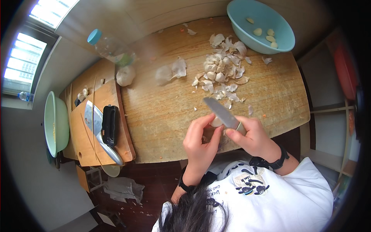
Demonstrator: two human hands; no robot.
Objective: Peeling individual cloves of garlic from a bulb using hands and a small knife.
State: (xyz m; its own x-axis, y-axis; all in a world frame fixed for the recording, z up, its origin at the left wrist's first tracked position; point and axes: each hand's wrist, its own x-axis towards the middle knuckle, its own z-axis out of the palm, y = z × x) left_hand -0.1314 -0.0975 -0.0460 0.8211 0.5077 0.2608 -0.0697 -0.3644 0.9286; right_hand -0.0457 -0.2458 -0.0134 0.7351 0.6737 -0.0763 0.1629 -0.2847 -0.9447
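Observation:
Between its thumb and fingers, my left hand [201,139] holds a garlic clove [216,122]. My right hand [251,134] grips the handle of a small knife [221,112], whose blade points up and left and lies over the clove. Past the blade tip, a heap of garlic cloves [214,64] sits among loose papery garlic skins [232,88] on the wooden table [162,116]. Several peeled cloves [257,32] lie in a light blue plastic basin [240,27] at the table's far right corner.
At the left, a cutting board [79,127] carries a cleaver [95,116], a black plastic case [110,124] and thin sticks. A garlic bulb [125,76] and a clear bottle [108,47] with a blue cap stand beside it. A pale green basin [59,124] is at the far left.

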